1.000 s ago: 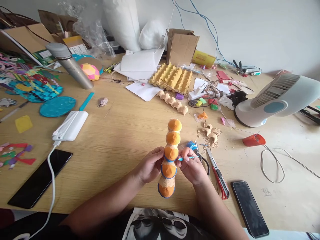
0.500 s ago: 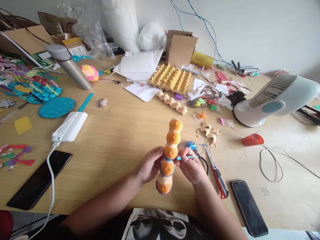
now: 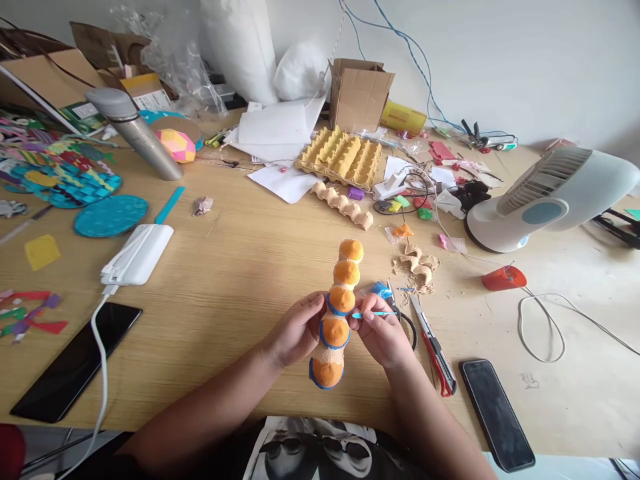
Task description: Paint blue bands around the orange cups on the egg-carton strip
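A strip cut from an egg carton [image 3: 335, 332] is held upright in front of me, its several bumps covered in orange, with blue edging around the lower three. My left hand [image 3: 299, 328] grips the strip's left side near the middle, fingers partly hidden behind it. Between thumb and fingers of my right hand [image 3: 381, 333] is a thin light-blue modelling tool [image 3: 373, 314], its tip close to the blue rim of the third bump. Beyond that hand lie a blue lump of clay in plastic [image 3: 382, 289] and black-handled scissors [image 3: 411, 332], partly covered.
A red utility knife [image 3: 436, 357] and a phone [image 3: 497, 413] lie to the right, below a white fan [image 3: 545, 200]. Carton scraps [image 3: 419, 263], a plain carton strip [image 3: 343, 205] and a yellow egg tray [image 3: 340, 159] sit farther back. A power bank [image 3: 140, 253] is left.
The strip has tilted slightly, so its third bump shows more blue rim. Both hands keep their hold, and the view has shifted a little.
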Demonstrator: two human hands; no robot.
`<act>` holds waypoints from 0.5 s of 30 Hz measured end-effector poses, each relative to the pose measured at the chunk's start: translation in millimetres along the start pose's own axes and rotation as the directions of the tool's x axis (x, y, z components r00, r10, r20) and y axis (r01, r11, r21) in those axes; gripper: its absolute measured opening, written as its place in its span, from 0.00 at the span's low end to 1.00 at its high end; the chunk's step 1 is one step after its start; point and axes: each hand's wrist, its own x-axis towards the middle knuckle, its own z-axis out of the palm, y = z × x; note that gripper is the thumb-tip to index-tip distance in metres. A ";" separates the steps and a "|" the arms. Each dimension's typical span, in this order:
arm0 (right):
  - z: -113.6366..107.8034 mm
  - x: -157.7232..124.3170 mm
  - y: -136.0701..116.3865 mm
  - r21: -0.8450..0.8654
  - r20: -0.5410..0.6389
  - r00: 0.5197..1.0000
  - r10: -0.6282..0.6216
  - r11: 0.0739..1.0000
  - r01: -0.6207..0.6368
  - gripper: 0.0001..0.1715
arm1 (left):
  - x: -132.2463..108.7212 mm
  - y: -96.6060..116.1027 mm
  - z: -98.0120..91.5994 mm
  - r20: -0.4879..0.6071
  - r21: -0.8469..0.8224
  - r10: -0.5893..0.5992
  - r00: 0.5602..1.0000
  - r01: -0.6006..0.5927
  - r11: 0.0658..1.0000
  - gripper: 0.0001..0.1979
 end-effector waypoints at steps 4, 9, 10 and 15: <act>2.4 -1.3 -1.7 0.021 -0.009 1.000 0.009 1.000 -0.009 0.24 | -0.8 -2.0 -5.8 0.011 0.004 0.004 1.000 -0.004 1.000 0.16; 3.3 -5.2 -2.1 -0.085 -0.040 0.998 -0.041 0.996 0.038 0.24 | 0.0 -7.8 -14.0 0.037 -0.029 -0.020 0.999 0.021 0.999 0.17; 2.7 -6.4 -2.3 -0.136 -0.050 0.997 -0.060 0.989 0.053 0.23 | 0.1 -8.2 -15.1 0.027 -0.035 -0.022 0.999 0.023 0.999 0.16; 2.3 -12.0 -8.8 -0.501 -0.060 0.931 -0.360 0.817 0.284 0.16 | -0.6 -6.7 -14.3 -0.047 -0.052 -0.018 0.999 0.016 0.999 0.15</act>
